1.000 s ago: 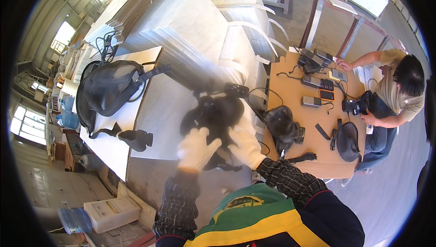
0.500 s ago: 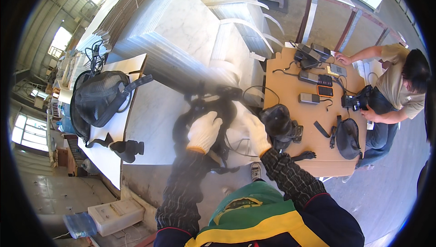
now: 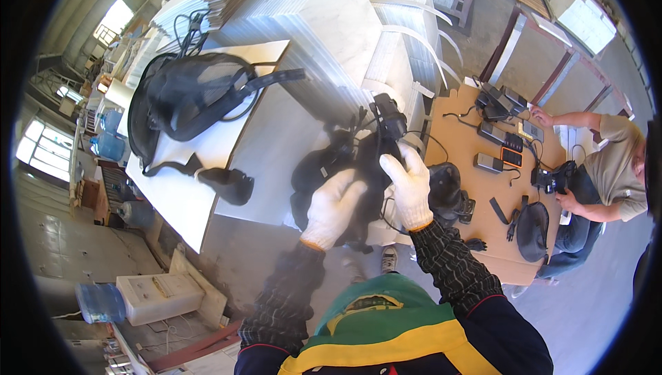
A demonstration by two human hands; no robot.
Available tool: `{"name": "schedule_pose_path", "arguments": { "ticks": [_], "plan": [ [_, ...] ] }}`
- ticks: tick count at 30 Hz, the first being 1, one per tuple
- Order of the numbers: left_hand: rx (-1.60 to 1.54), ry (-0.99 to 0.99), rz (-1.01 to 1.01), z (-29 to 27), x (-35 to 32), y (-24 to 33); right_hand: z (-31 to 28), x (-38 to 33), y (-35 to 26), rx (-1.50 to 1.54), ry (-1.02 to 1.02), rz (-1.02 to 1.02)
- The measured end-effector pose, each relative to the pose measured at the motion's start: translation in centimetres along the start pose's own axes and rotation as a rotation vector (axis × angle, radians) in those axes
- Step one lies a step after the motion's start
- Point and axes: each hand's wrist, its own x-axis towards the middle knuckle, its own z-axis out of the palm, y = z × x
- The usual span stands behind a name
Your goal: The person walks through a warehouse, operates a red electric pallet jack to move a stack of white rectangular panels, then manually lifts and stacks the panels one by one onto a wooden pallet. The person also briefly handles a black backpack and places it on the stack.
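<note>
Both gloved hands closed on one black harness (image 3: 331, 175) with a small camera (image 3: 388, 118) at its top, held up over the white table (image 3: 276, 140). Left hand (image 3: 333, 208) wrapped around the lower padding, right hand (image 3: 410, 185) clamped just below the camera. Judged soft, floppy, light; straps and cables dangling, liable to snag; best held by the padded body. Counted: two similar black harnesses beyond the grip, further left; one seated person well off right

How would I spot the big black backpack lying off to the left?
Find the pale sheet on the grey slab stack. The backpack lies on its far end, straps trailing. It is larger than the small black pouch beside it, and no hands touch it.
</note>
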Motion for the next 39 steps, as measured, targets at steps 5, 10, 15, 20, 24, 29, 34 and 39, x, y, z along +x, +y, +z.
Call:
{"name": "schedule_pose_path", "arguments": {
  "ticks": [5,10,15,20,24,29,34,39],
  "plan": [
    [-0.527,0.039,-0.063,-3.7,-0.6,-2.2,4.6,-2.0,-2.4,-0.068,-0.083,-0.061],
    [-0.497,0.113,-0.153,-6.5,-1.3,-4.9,8.8,-2.8,0.0,-0.167,-0.173,-0.106],
    [-0.698,0.094,-0.118,-8.2,-2.5,-5.6,10.7,-3.5,0.0,-0.127,-0.181,-0.138],
    [-0.827,-0.013,0.005,-10.4,-3.6,-4.5,8.6,-4.1,-3.4,0.214,-0.253,-0.033],
    [-0.832,0.006,0.007,-11.6,-4.6,-5.1,6.1,-5.0,-6.1,0.879,-0.548,0.283],
    [-0.791,0.256,-0.024,-11.8,-5.9,-8.3,6.1,-2.8,-0.9,0.599,-0.355,0.251],
    [-0.692,0.312,-0.134,-11.0,-7.4,-11.0,5.4,1.0,8.1,0.687,-0.239,0.395],
    [-0.073,0.414,0.164,-10.0,-8.7,-9.9,4.3,3.5,14.1,0.337,-0.181,0.362]
  ]
}}
